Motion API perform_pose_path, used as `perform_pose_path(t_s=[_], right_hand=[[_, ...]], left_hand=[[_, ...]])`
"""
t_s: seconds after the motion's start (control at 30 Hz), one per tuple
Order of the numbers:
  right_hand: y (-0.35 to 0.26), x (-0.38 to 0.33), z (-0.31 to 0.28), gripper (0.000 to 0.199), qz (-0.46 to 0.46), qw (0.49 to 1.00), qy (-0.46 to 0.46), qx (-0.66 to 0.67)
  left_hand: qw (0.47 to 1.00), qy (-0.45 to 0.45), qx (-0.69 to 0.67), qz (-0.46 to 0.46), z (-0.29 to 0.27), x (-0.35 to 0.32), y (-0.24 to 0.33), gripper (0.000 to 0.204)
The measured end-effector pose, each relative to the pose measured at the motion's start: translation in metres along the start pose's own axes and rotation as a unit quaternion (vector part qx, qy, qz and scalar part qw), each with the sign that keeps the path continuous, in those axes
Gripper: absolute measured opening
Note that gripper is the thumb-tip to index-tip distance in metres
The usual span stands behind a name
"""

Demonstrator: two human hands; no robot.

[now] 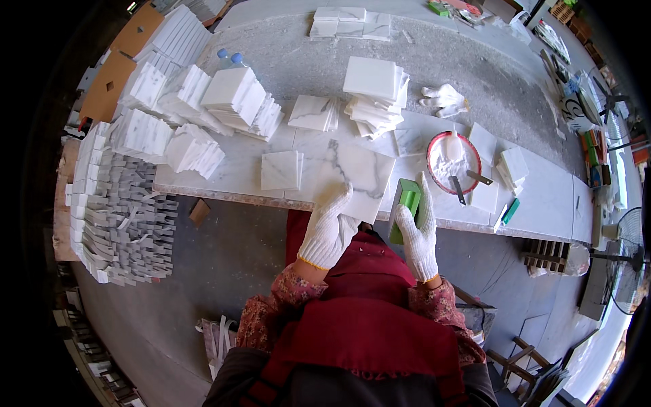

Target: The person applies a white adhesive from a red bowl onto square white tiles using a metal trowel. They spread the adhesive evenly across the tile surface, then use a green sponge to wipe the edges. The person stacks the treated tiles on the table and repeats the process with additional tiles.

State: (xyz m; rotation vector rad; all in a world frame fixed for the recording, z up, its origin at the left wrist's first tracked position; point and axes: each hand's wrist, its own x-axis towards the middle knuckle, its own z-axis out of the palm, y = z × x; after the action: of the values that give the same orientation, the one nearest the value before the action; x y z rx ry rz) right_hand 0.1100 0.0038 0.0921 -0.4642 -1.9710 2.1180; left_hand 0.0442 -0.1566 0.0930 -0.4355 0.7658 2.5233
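My left hand (330, 229), in a white knit glove, grips the near edge of a square white marble tile (356, 166) with grey veins. The tile lies at the table's front edge, its near corner jutting over. In the same kind of glove, my right hand (420, 234) holds a green-handled flat tool (408, 197) upright beside the tile's right side. Right of it stands a red-rimmed bowl (430, 169) of white paste (449, 150), with two putty knives (458, 191) resting on the rim. A small veined tile pair (281, 169) sits to the left.
Stacks of white tiles (234, 95) fill the table's left side, and another stack (374, 95) stands behind. Farther right lie a loose white glove (444, 100) and a green scraper (510, 211). Tiles are piled on the floor at left (129, 217). A fan (627, 261) stands at right.
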Motion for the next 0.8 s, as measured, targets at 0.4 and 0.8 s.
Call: perform_pose_path(t_s=[0.4, 0.8], right_hand=[[0.033, -0.002, -0.038, 0.069, 0.093, 0.989, 0.073, -0.084], [0.131, 0.096, -0.275, 0.086, 0.027, 0.876, 0.363, -0.318]], left_hand=[[0.996, -0.05, 0.056, 0.056, 0.004, -0.01, 0.0, 0.037], [0.988, -0.137, -0.063, -0.042, 0.009, 0.021, -0.029, 0.079]])
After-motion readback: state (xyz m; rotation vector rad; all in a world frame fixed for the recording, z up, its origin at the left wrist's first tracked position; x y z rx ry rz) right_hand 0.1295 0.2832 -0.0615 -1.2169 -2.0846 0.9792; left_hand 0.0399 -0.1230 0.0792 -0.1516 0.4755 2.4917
